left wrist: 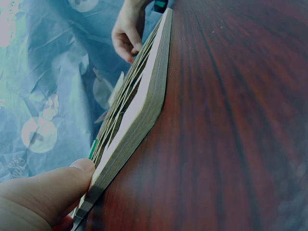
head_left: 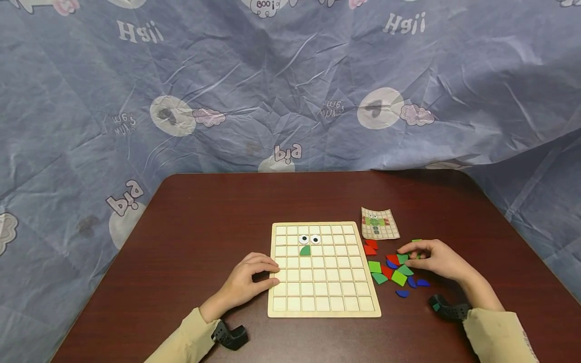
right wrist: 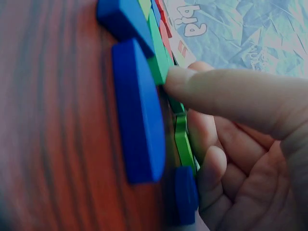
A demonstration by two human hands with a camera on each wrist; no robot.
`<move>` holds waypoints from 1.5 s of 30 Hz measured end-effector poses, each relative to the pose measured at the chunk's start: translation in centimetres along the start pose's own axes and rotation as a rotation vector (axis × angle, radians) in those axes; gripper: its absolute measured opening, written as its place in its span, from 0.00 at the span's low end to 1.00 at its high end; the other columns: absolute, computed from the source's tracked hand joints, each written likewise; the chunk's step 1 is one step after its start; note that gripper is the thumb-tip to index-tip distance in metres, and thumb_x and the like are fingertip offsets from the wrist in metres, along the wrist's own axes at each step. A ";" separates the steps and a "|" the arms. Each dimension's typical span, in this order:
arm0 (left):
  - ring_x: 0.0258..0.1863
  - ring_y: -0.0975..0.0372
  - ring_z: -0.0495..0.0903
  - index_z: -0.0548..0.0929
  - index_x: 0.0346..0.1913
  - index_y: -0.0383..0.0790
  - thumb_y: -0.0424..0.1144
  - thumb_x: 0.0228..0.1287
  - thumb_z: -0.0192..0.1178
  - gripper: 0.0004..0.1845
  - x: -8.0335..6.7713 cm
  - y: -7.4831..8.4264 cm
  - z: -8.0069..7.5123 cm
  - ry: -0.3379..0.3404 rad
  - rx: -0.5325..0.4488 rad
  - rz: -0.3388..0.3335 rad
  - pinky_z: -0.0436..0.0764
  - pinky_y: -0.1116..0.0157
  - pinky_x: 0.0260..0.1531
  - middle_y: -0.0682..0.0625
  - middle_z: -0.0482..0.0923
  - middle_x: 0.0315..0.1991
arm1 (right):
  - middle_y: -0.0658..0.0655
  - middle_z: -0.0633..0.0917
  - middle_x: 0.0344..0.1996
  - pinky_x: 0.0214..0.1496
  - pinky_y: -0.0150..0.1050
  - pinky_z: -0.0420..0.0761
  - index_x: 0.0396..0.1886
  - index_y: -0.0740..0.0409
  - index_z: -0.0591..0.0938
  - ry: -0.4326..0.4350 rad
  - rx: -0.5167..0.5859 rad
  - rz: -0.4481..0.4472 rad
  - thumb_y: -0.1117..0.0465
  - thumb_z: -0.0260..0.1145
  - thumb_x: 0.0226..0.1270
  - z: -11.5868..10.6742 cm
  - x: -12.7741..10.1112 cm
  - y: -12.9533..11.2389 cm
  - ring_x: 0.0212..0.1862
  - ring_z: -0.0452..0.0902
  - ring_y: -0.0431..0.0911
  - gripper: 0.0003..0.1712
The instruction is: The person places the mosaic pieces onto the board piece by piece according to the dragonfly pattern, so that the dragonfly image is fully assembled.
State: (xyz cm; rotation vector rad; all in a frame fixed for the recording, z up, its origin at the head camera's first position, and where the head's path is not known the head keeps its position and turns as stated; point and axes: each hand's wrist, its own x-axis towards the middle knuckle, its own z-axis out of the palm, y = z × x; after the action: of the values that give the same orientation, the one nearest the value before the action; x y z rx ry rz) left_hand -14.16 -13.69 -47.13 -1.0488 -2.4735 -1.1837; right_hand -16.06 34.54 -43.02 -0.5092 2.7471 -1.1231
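Note:
A wooden grid board [head_left: 324,269] lies on the dark table. Two round eye pieces [head_left: 309,239] and a green quarter-round piece [head_left: 305,250] sit in its upper cells. My left hand [head_left: 272,275] rests on the board's left edge [left wrist: 144,101], with the thumb [left wrist: 43,192] pressed against its side. My right hand [head_left: 410,252] is over a pile of coloured pieces [head_left: 392,269] to the right of the board. In the right wrist view, thumb and curled fingers [right wrist: 207,163] pinch a thin green piece [right wrist: 184,142], next to a blue piece [right wrist: 139,130].
A small pattern card [head_left: 380,223] lies beyond the pile, near the board's top right corner. Loose blue pieces [head_left: 402,293] lie nearest me. A wrinkled blue printed cloth [head_left: 290,91] hangs behind the table [head_left: 204,217].

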 end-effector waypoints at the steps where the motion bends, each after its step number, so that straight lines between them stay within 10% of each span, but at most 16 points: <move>1: 0.50 0.63 0.73 0.86 0.43 0.45 0.42 0.57 0.68 0.11 0.0 0.0 0.0 0.001 0.003 0.002 0.75 0.64 0.49 0.57 0.79 0.45 | 0.51 0.79 0.28 0.23 0.32 0.71 0.43 0.58 0.84 0.007 -0.005 0.006 0.62 0.72 0.56 0.1 0.1 0.0 0.22 0.69 0.40 0.14; 37: 0.50 0.64 0.73 0.86 0.43 0.45 0.42 0.56 0.68 0.11 0.0 -0.2 0.1 -0.002 -0.001 0.002 0.75 0.64 0.49 0.58 0.79 0.45 | 0.46 0.81 0.32 0.26 0.31 0.73 0.32 0.48 0.86 0.051 -0.070 -0.157 0.65 0.73 0.53 1.0 0.6 -0.9 0.27 0.71 0.37 0.08; 45: 0.50 0.63 0.73 0.86 0.43 0.45 0.43 0.57 0.68 0.11 0.0 -0.3 0.1 0.004 0.001 0.014 0.75 0.64 0.50 0.58 0.79 0.45 | 0.48 0.84 0.31 0.29 0.33 0.77 0.34 0.49 0.84 0.033 -0.037 -0.041 0.58 0.70 0.59 1.1 1.3 -2.5 0.28 0.77 0.40 0.04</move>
State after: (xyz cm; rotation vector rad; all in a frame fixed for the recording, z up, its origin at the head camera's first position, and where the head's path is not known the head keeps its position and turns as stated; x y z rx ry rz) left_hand -14.31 -13.75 -47.35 -1.0605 -2.4591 -1.1785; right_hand -16.39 31.74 -42.05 -0.5591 2.8031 -1.1008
